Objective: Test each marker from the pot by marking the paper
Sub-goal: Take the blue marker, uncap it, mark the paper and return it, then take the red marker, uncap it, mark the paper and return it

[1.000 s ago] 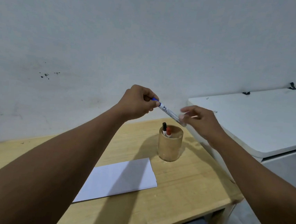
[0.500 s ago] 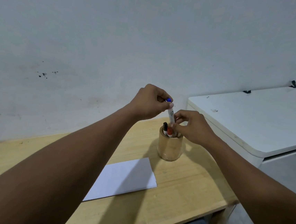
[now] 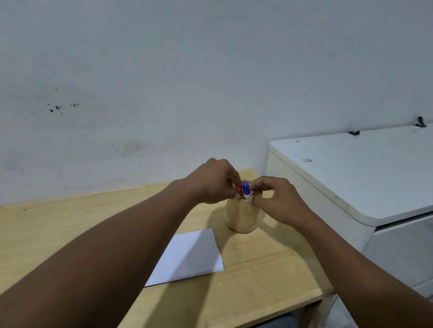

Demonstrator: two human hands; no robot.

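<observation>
Head view: both hands meet over the mouth of the wooden pot [image 3: 242,216], which stands on the wooden table [image 3: 44,234] near its far right corner. Left hand [image 3: 212,182], fingers curled, pinches what appears to be the red-capped marker [image 3: 238,190]. Right hand [image 3: 279,200] pinches the blue-capped marker [image 3: 246,189], upright in the pot. White paper [image 3: 190,258] lies flat just in front of the pot. White cabinet [image 3: 373,176] stands right of the table.

Head-worn wide view, facing forward and down, close over table [image 3: 44,239]
</observation>
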